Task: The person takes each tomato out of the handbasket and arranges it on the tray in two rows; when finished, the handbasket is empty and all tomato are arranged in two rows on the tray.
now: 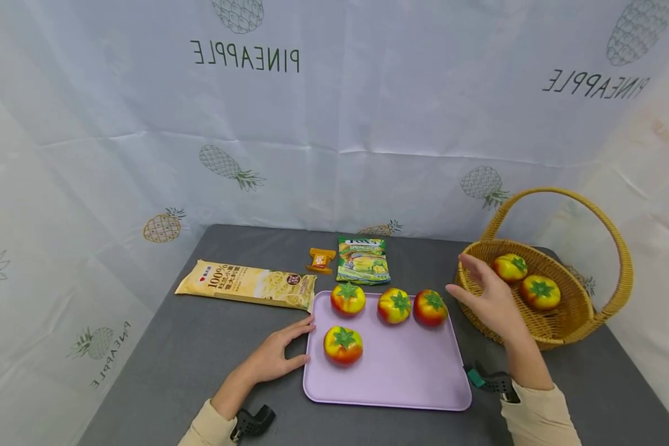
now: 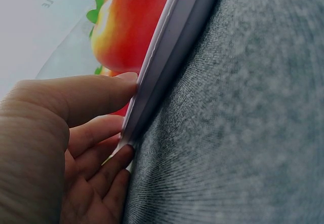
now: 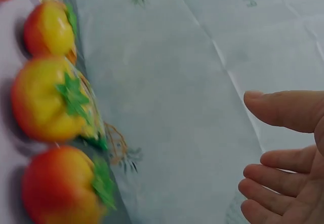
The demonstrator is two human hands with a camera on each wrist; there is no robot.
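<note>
Left hand (image 1: 275, 356) is lying flat on the desk (image 1: 189, 353) with the fingers straight, tips pressed right up against the left edge of the purple tray (image 1: 401, 378). In the left wrist view you can see the fingers (image 2: 96, 100) touching the tray's rim (image 2: 167, 67), not curled round it, so it's relaxed and not gripping anything.

Right hand (image 1: 487, 297) is up in the air between the tray and the basket (image 1: 585, 322), just in front of the basket's near-left rim. Fingers are spread and loose, palm empty. The right wrist view shows the same thing: relaxed fingers (image 3: 283, 183), nothing in them. Whether it's brushing the basket rim I honestly can't tell from here.

On the tray there are four tomatoes: one near the front left (image 1: 343, 345), and three in a row along the far edge, left (image 1: 348, 298), middle (image 1: 394, 305) and right (image 1: 430, 307). The right one is closest to the right hand.

The wicker basket sits on the right side of the desk, with two more tomatoes inside, one farther left (image 1: 510, 267) and one nearer right (image 1: 541, 291).

Beyond the tray on the far side: a long pasta packet (image 1: 246, 284) to the left, a small orange wrapped sweet (image 1: 321, 260), and a green snack bag (image 1: 363, 261). A white cloth with pineapple prints (image 1: 334, 124) hangs behind all of it.
</note>
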